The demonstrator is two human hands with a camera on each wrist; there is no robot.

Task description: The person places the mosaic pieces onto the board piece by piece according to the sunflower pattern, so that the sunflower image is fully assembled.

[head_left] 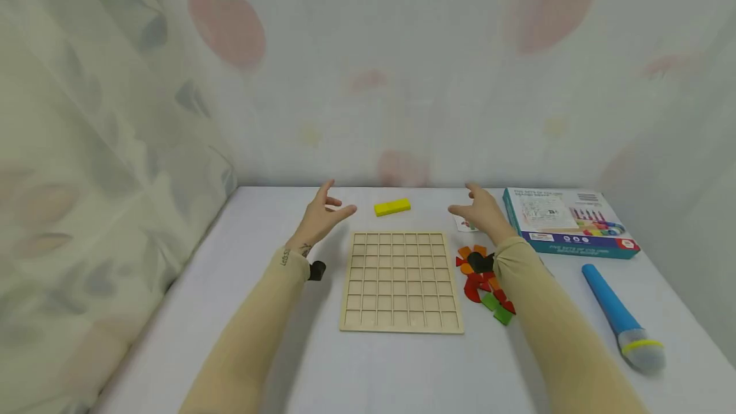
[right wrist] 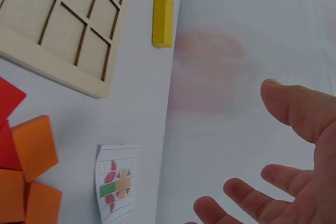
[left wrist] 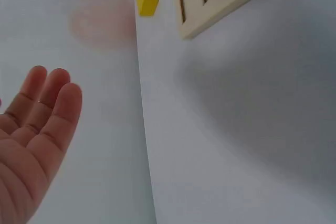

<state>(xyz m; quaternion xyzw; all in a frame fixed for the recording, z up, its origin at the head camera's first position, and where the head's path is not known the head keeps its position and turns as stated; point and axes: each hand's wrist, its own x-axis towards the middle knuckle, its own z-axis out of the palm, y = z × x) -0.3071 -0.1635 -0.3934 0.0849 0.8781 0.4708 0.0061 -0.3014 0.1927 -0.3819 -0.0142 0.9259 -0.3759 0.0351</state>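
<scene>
My left hand (head_left: 324,214) hovers over the table beyond the upper left corner of a wooden grid board (head_left: 401,282), fingers spread and holding nothing. On the other side my right hand (head_left: 482,213) is raised likewise, thumb and fingers apart, with nothing in it. Below the right hand lies a small pattern card (right wrist: 116,183), printed with a coloured figure on a grid. A yellow block (head_left: 392,207) rests behind the board, between the two hands. Red, orange and green flat pieces (head_left: 473,287) lie in a loose heap by the board's right side, partly covered by the right forearm.
A flat cardboard box (head_left: 569,222) with printed pictures sits at the back right of the table. In front of it lies a blue toy microphone (head_left: 621,318). A patterned curtain (head_left: 368,69) hangs behind the table, and more draped fabric (head_left: 98,177) borders the left side.
</scene>
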